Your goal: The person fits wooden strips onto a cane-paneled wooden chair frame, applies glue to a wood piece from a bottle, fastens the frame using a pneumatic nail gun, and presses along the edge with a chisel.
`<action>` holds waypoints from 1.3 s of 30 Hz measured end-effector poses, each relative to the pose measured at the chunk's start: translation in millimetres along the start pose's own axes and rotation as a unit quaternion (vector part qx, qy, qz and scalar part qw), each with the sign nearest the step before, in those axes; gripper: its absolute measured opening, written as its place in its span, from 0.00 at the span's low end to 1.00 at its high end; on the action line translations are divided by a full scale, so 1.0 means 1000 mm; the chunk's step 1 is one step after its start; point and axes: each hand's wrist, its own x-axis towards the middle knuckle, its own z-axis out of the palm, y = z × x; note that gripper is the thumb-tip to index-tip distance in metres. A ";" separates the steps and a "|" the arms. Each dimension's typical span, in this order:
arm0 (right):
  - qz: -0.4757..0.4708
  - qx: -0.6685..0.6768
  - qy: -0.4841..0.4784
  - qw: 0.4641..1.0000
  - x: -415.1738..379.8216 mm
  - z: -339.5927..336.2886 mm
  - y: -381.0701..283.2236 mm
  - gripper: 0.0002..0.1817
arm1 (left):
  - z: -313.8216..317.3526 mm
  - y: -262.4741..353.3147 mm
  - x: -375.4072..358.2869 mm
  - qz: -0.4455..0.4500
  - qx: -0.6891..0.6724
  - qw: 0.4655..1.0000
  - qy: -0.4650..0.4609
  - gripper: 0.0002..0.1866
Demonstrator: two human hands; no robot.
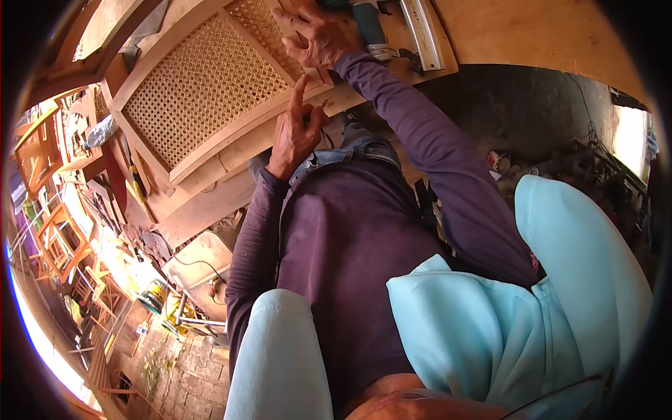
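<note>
A wooden frame with woven cane panels lies on the workbench. My right hand reaches over its right part, fingers spread and touching the wood and cane near the divider. My left hand is by the near edge of the frame, with the index finger extended toward the frame's corner and the other fingers loosely curled. No object shows in either hand. Just right of my right hand lies a teal power tool, beside a silver metal bar that looks like a level or straightedge.
A plywood surface extends at the upper right. Wooden chair frames stand at the left, near a yellow object and a pale board on the floor side. Light blue cloth hangs over my shoulders. Dark clutter lies at right.
</note>
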 end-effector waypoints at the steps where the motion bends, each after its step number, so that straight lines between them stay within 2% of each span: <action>1: 0.000 -0.001 -0.001 1.000 -0.001 0.000 0.000 0.38 | 0.000 -0.002 0.001 0.005 0.004 1.000 -0.001 0.38; 4: -0.012 0.002 0.017 1.000 0.000 0.001 0.000 0.38 | 0.001 -0.005 0.001 0.034 0.064 0.997 0.009 0.38; 8: 0.001 0.005 -0.009 1.000 0.000 -0.001 0.001 0.38 | -0.002 -0.014 0.002 0.007 0.107 0.994 -0.006 0.37; 10: -0.003 0.012 -0.009 1.000 0.001 0.001 0.003 0.38 | -0.006 -0.013 0.004 0.030 0.203 0.979 -0.012 0.38; 11: -0.012 0.013 -0.003 1.000 0.000 0.001 0.004 0.38 | -0.008 -0.012 0.001 0.026 0.203 0.979 -0.010 0.38; 13: -0.027 0.013 0.005 1.000 0.006 -0.001 0.002 0.38 | -0.013 -0.007 0.000 0.059 0.013 0.998 0.003 0.39; 17: -0.011 0.014 0.003 1.000 0.002 -0.006 0.001 0.38 | -0.013 -0.007 -0.023 0.037 0.007 0.999 0.016 0.41; 19: -0.010 0.016 -0.006 1.000 0.004 -0.002 0.001 0.38 | -0.008 -0.008 -0.029 0.026 0.158 0.986 -0.055 0.42; 21: -0.024 0.013 0.011 1.000 0.003 -0.001 0.002 0.38 | -0.001 -0.006 -0.029 0.056 0.180 0.981 -0.051 0.44; 23: -0.008 0.023 -0.024 0.999 0.007 -0.025 -0.016 0.39 | 0.002 0.000 -0.022 0.012 0.080 0.997 -0.018 0.45; 24: 0.007 0.037 -0.059 0.998 0.008 -0.035 -0.024 0.41 | 0.002 0.000 -0.018 0.013 0.078 0.997 -0.020 0.45; 27: 0.024 0.040 -0.084 0.995 0.009 -0.036 -0.023 0.42 | -0.002 -0.005 -0.009 -0.010 0.019 1.000 -0.008 0.44; 30: 0.009 0.022 -0.065 0.998 0.008 -0.034 -0.023 0.42 | -0.002 -0.012 -0.002 0.009 0.044 0.999 -0.015 0.44; 32: 0.009 0.028 -0.063 0.998 0.008 -0.033 -0.021 0.41 | -0.005 -0.017 0.002 -0.011 -0.091 0.995 -0.040 0.42; 33: 0.008 0.036 -0.061 0.997 0.008 -0.031 -0.020 0.41 | -0.007 -0.011 0.002 -0.012 -0.091 0.995 -0.041 0.42; 35: -0.001 0.030 -0.047 0.998 0.007 -0.026 -0.017 0.40 | -0.010 0.003 0.005 -0.126 -0.351 0.927 -0.051 0.39; 36: -0.010 0.024 -0.033 0.999 0.006 -0.023 -0.015 0.40 | -0.011 0.007 0.006 -0.126 -0.351 0.926 -0.051 0.39; 38: -0.006 0.014 -0.015 1.000 0.003 -0.008 -0.005 0.39 | -0.012 0.014 0.010 -0.142 -0.499 0.854 -0.034 0.36; 39: -0.002 0.003 0.005 1.000 0.003 -0.005 -0.004 0.38 | -0.013 0.018 0.012 -0.141 -0.499 0.855 -0.034 0.36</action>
